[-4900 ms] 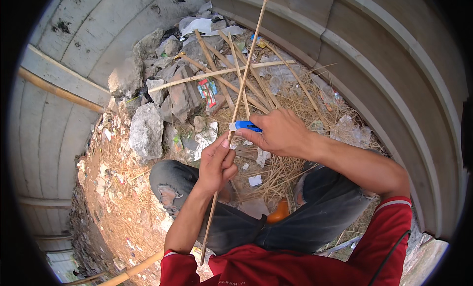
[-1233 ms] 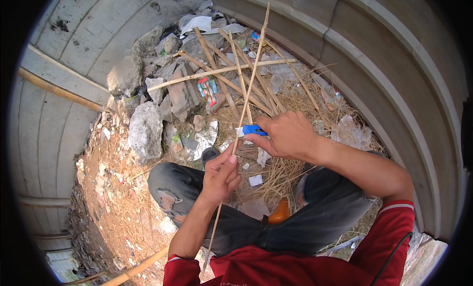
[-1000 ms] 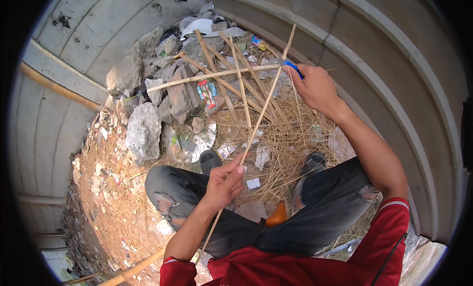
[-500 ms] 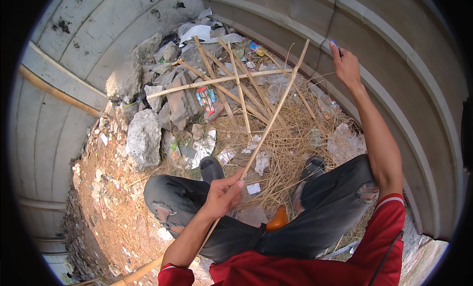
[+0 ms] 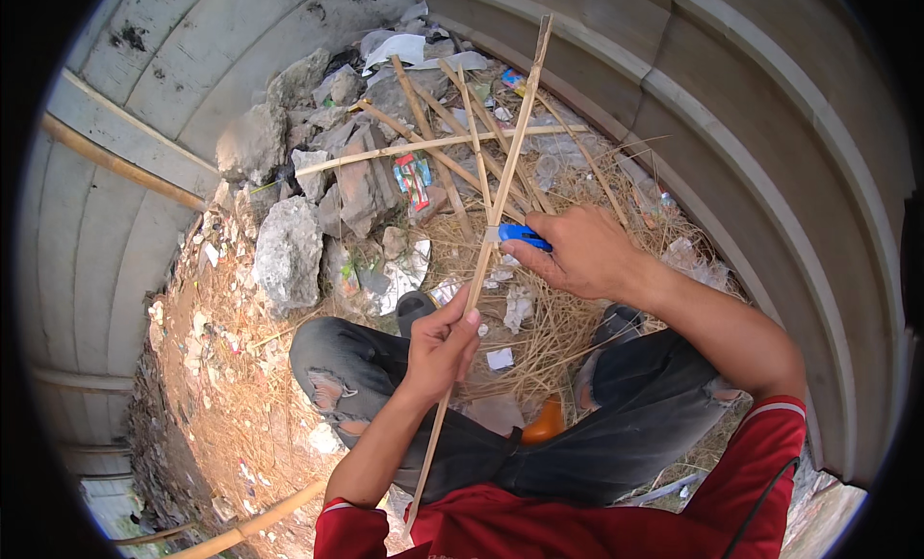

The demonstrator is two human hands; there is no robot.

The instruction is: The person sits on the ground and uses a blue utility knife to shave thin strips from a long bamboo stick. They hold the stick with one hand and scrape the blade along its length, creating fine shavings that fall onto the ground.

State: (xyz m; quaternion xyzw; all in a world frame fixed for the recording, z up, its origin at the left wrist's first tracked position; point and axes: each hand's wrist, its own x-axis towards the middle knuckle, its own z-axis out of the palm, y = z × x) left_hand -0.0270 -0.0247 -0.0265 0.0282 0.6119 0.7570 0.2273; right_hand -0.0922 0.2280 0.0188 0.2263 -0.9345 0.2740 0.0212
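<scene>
My left hand (image 5: 441, 345) grips a long thin bamboo strip (image 5: 503, 182) that slants from my lap up toward the far wall. My right hand (image 5: 581, 253) holds a blue-handled knife (image 5: 521, 235) with its blade against the strip, a little above my left hand. I sit with knees bent in dark torn jeans (image 5: 337, 362) and a red shirt. Dry shavings (image 5: 549, 318) lie between my feet.
Several bamboo poles (image 5: 438, 147) lie crossed on a pile of grey rocks (image 5: 286, 251) and litter ahead. Concrete walls (image 5: 760, 126) curve around left and right. An orange object (image 5: 545, 424) sits under my legs. A bamboo pole (image 5: 245, 526) lies at lower left.
My right hand swept the knife far up along the strip to its upper end, then came back down to the strip just above my left hand.
</scene>
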